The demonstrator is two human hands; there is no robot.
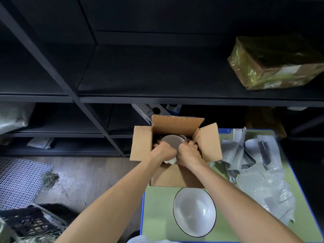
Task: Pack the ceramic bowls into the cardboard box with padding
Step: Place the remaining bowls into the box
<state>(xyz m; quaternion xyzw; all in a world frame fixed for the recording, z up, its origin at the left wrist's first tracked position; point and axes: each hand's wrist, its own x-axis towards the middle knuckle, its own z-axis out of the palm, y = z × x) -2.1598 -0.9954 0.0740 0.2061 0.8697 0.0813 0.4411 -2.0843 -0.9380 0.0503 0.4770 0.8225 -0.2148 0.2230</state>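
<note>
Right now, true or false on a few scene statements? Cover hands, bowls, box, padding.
1. The left hand and right hand both grip a bowl inside the cardboard box. True.
2. The dark-rimmed bowl sits on a shelf. False: it stands on the green table, nearer the person than the box.
3. The box flaps are taped shut. False: they stand open.
4. Padding lies right of the box. True.

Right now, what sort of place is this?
Probably a storeroom or packing area: dark shelves holding a taped parcel, an open cardboard box on a green table, and bubble wrap beside it.
</note>
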